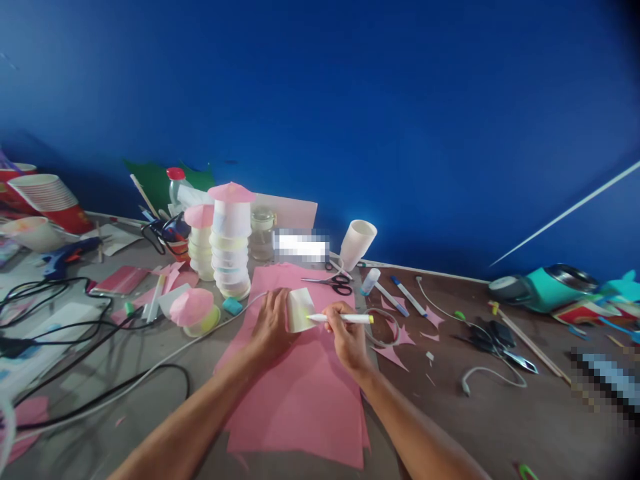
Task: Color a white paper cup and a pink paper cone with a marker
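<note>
A paper cup (301,310) is held on its side on the pink paper sheet (300,387), near the sheet's far end. It is clasped by the left hand (273,325), whose fingers are wrapped around its closed end, evidently so that it cannot roll while its wall is worked on. A yellow marker (341,319) is pinched in the closed fingers of the right hand (347,337), pen-fashion, with its tip laid against the cup's side, where a pale yellow-green patch can be seen (whether this is fresh colour cannot be told).

Beyond the pink sheet's far edge, black-handled scissors (334,283) are lying, and an upturned white cup (357,243) is leaning just behind them. At the sheet's far left corner a stack of cups topped with a pink paper cone (231,240) has been stood, presumably set clear of the working area. To the sheet's right, pink paper offcuts (395,347) are scattered over the table (500,427).
</note>
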`<state>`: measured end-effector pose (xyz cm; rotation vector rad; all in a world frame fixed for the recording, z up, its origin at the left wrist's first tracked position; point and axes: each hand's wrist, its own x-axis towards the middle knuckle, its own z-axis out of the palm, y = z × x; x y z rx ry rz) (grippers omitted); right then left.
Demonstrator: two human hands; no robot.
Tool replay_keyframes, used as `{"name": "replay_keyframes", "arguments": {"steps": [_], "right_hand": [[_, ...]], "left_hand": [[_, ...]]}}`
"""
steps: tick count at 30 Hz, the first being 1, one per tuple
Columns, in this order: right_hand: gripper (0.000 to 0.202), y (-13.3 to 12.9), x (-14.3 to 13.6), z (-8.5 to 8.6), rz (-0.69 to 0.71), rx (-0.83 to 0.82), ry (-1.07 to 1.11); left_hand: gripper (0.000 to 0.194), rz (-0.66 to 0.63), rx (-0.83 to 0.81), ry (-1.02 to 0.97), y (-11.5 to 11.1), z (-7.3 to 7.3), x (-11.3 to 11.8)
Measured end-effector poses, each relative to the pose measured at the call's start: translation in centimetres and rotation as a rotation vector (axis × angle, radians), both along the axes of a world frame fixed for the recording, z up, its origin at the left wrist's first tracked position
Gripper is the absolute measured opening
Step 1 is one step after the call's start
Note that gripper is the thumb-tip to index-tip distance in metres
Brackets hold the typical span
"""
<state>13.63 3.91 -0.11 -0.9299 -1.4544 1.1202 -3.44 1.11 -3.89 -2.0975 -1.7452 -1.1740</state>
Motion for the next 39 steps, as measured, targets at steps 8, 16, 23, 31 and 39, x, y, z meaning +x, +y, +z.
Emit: {"name": "replay_keyframes", "arguments": {"steps": [8,16,23,31,39], "right_hand": [[0.035,0.08,-0.02,-0.18,0.000,-0.017,0.006],[0.034,0.12,-0.04,0.07,-0.011,-0.024,0.014],[0.037,0.05,-0.02,-0.03,-0.052,-0.025,0.023],[0.038,0.03,-0.13,-0.26,-0.064,-0.046,0.023],[0.040,0.07,-0.28,-0.13,-0.047,-0.025,0.023]], "left_hand": [[0.067,0.015,-0.011,0.010,-0.02,0.11,0.01],[0.063,0.020,-0.024,0.013,-0.14,0.34,0.07],[0.067,0.007,0.006,0.040,-0.02,0.03,-0.12],[0.062,0.035,-0.042,0.025,-0.17,0.23,-0.06],[0.067,0.031,-0.034,0.021,-0.10,-0.26,-0.15]]}}
